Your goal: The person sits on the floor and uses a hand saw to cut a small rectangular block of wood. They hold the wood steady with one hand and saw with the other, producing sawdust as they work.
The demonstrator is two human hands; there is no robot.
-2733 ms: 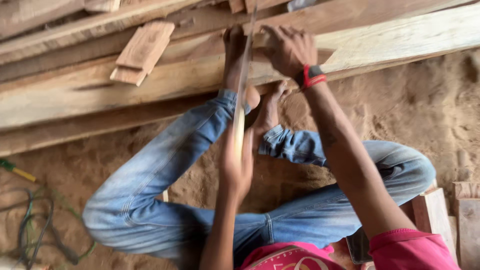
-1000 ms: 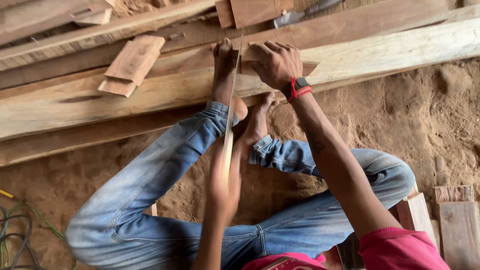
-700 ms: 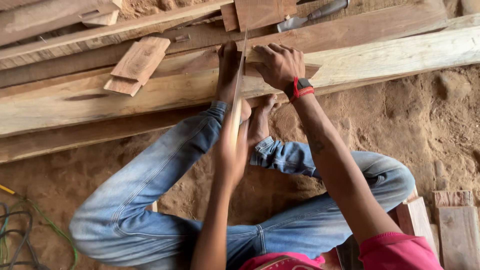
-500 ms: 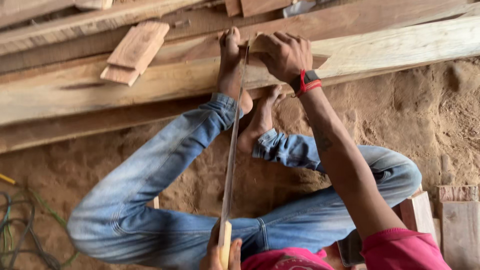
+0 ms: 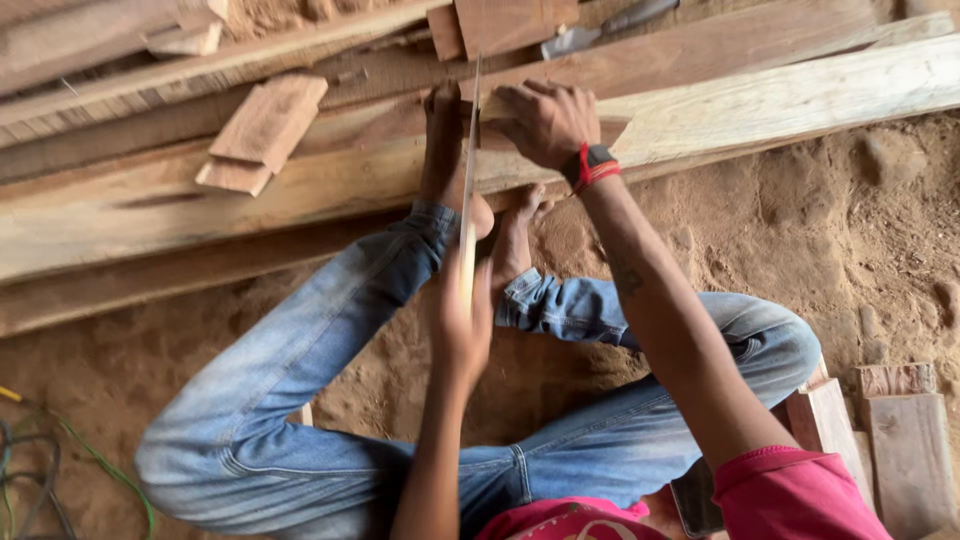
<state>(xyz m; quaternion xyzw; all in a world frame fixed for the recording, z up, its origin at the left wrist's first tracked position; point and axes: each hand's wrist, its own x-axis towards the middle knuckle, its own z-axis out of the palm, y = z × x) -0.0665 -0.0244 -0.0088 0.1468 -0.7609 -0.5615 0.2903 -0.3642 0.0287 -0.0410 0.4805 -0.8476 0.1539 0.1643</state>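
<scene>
My left hand grips the handle of a hand saw whose thin blade runs edge-on up to a long pale wooden plank lying across the sandy ground. My right hand, with a red and black wristband, presses flat on that plank just right of the blade. My bare left foot rests on the plank left of the blade. The other bare foot sits below the plank's edge. I wear blue jeans and a pink shirt.
More planks lie stacked alongside. Short offcut boards rest on them at the left, another offcut and a grey-handled tool at the top. Wood blocks lie lower right. Green and black cables lie lower left.
The saw has gone back and forth: half a second ago my left hand was drawn back near my body, now it is pushed forward toward the plank. My right hand stays put.
</scene>
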